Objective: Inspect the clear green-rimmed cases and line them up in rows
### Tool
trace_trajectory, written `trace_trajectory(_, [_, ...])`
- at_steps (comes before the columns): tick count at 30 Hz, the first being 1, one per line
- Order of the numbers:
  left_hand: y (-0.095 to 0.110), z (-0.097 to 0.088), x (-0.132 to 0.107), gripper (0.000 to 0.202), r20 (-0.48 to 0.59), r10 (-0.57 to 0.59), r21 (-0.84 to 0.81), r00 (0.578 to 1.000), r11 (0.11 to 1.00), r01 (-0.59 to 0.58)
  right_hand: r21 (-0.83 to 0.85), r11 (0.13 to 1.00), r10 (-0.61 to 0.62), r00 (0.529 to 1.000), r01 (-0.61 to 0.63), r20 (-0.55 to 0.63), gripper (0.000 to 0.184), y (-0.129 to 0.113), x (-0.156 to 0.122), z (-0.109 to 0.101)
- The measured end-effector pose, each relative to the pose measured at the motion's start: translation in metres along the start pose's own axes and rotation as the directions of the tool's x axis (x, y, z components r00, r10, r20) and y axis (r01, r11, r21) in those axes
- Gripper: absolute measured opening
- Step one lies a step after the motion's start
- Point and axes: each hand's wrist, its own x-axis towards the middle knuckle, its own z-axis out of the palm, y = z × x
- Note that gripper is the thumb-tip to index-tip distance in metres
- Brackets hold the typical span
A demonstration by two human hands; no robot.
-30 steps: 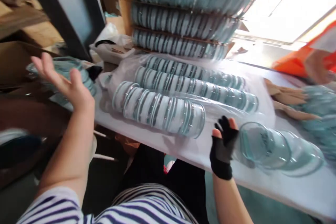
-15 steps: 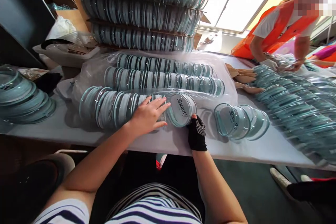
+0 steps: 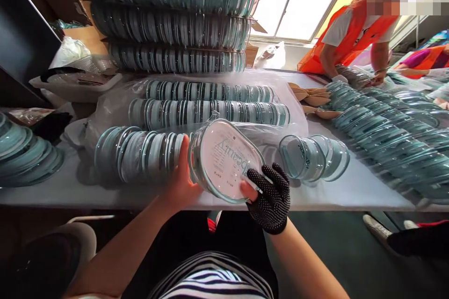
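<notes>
A clear plastic pouch [image 3: 224,163], with teal trim, "beauty" lettering and a white printed insert, is tilted up over the table's front edge. My right hand [image 3: 268,198], in a black dotted glove with bare thumb tip, grips its lower right side, thumb on the face. My bare left hand [image 3: 184,182] is at the pouch's left side, one digit pointing up and the others partly hidden by it. Just left of that hand stands a row of similar pouches [image 3: 136,154], packed on edge. A few more pouches [image 3: 314,156] lie to the right.
Two wrapped rows of pouches [image 3: 210,113] lie behind, below tall stacked tiers [image 3: 175,28]. A pouch pile [image 3: 28,154] is at left, a large batch [image 3: 386,145] at right. A person in an orange vest [image 3: 354,32] handles items at the far right.
The pouch has been lifted off the table and tilted toward me. My left hand has moved from the top of the row to the pouch's left side. The view has shifted slightly.
</notes>
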Motion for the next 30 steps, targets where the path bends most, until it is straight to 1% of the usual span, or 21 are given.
trace_trajectory(2, [0.006, 0.003, -0.004, 0.127, 0.040, 0.021, -0.024, 0.999, 1.000, -0.020, 0.014, 1.000, 0.023, 1.000, -0.023, -0.003, 0.029, -0.002, -0.002, -0.003])
trace_trajectory(4, [0.015, 0.008, -0.008, 0.119, 0.075, 0.052, -0.114, 0.996, 0.993, -0.043, 0.012, 0.997, 0.070, 0.997, -0.070, -0.016, 0.032, -0.002, -0.008, -0.008])
trace_trajectory(6, [0.023, 0.016, -0.013, 0.105, 0.127, 0.085, -0.245, 0.988, 0.968, -0.052, 0.018, 0.992, 0.123, 0.992, -0.122, -0.013, 0.033, -0.001, -0.018, -0.014])
trace_trajectory(8, [0.027, 0.029, -0.016, 0.097, 0.222, 0.100, -0.368, 0.970, 0.930, -0.012, 0.040, 0.968, 0.249, 0.968, -0.249, -0.004, 0.031, 0.005, -0.030, -0.018])
trace_trajectory(9, [0.027, 0.037, -0.017, 0.096, 0.281, 0.107, -0.405, 0.954, 0.914, 0.016, 0.048, 0.936, 0.350, 0.937, -0.349, -0.009, 0.027, 0.011, -0.036, -0.019])
trace_trajectory(10, [0.026, 0.046, -0.017, 0.097, 0.341, 0.114, -0.420, 0.933, 0.907, 0.042, 0.053, 0.882, 0.470, 0.882, -0.468, -0.026, 0.022, 0.019, -0.042, -0.020])
trace_trajectory(11, [0.024, 0.054, -0.017, 0.099, 0.402, 0.119, -0.415, 0.908, 0.908, 0.065, 0.057, 0.806, 0.592, 0.804, -0.589, -0.052, 0.019, 0.029, -0.049, -0.021])
trace_trajectory(13, [0.020, 0.071, -0.017, 0.097, 0.529, 0.110, -0.371, 0.842, 0.922, 0.113, 0.066, 0.628, 0.778, 0.623, -0.775, -0.083, 0.027, 0.052, -0.061, -0.023])
trace_trajectory(14, [0.019, 0.078, -0.016, 0.095, 0.585, 0.100, -0.343, 0.805, 0.930, 0.134, 0.066, 0.552, 0.833, 0.547, -0.831, -0.083, 0.033, 0.064, -0.067, -0.024])
trace_trajectory(15, [0.018, 0.085, -0.017, 0.092, 0.634, 0.090, -0.314, 0.768, 0.938, 0.149, 0.053, 0.497, 0.867, 0.493, -0.866, -0.075, 0.038, 0.076, -0.072, -0.025])
trace_trajectory(16, [0.018, 0.089, -0.017, 0.088, 0.680, 0.087, -0.284, 0.728, 0.947, 0.152, 0.022, 0.465, 0.884, 0.463, -0.885, -0.069, 0.041, 0.086, -0.078, -0.026])
trace_trajectory(17, [0.019, 0.093, -0.019, 0.086, 0.714, 0.094, -0.256, 0.694, 0.957, 0.134, -0.021, 0.452, 0.889, 0.453, -0.892, -0.073, 0.044, 0.094, -0.083, -0.028])
trace_trajectory(18, [0.021, 0.094, -0.020, 0.084, 0.738, 0.110, -0.230, 0.666, 0.969, 0.094, -0.069, 0.457, 0.883, 0.462, -0.887, -0.084, 0.046, 0.100, -0.087, -0.029])
trace_trajectory(20, [0.024, 0.092, -0.024, 0.080, 0.757, 0.168, -0.188, 0.631, 0.981, -0.035, -0.152, 0.490, 0.851, 0.509, -0.858, -0.132, 0.051, 0.101, -0.092, -0.031])
trace_trajectory(22, [0.027, 0.082, -0.026, 0.072, 0.718, 0.268, -0.168, 0.643, 0.962, -0.214, -0.195, 0.549, 0.791, 0.580, -0.813, -0.193, 0.049, 0.090, -0.089, -0.031])
trace_trajectory(24, [0.027, 0.064, -0.023, 0.058, 0.606, 0.406, -0.146, 0.684, 0.902, -0.405, -0.185, 0.652, 0.710, 0.678, -0.735, -0.191, 0.040, 0.070, -0.078, -0.023])
trace_trajectory(25, [0.026, 0.051, -0.019, 0.051, 0.522, 0.466, -0.110, 0.715, 0.867, -0.485, -0.154, 0.707, 0.675, 0.724, -0.690, -0.143, 0.035, 0.059, -0.070, -0.016])
trace_trajectory(26, [0.024, 0.038, -0.013, 0.046, 0.423, 0.508, -0.044, 0.750, 0.838, -0.544, -0.096, 0.761, 0.639, 0.767, -0.642, -0.062, 0.032, 0.047, -0.061, -0.005])
trace_trajectory(27, [0.021, 0.023, -0.007, 0.042, 0.319, 0.523, 0.057, 0.790, 0.822, -0.567, -0.008, 0.801, 0.598, 0.800, -0.598, 0.043, 0.034, 0.035, -0.052, 0.009])
trace_trajectory(28, [0.017, 0.008, 0.000, 0.040, 0.220, 0.505, 0.189, 0.835, 0.817, -0.544, 0.096, 0.818, 0.551, 0.821, -0.567, 0.153, 0.041, 0.022, -0.044, 0.024])
trace_trajectory(30, [0.010, -0.017, 0.013, 0.040, 0.079, 0.392, 0.472, 0.916, 0.795, -0.381, 0.282, 0.791, 0.451, 0.830, -0.542, 0.329, 0.065, 0.000, -0.029, 0.059])
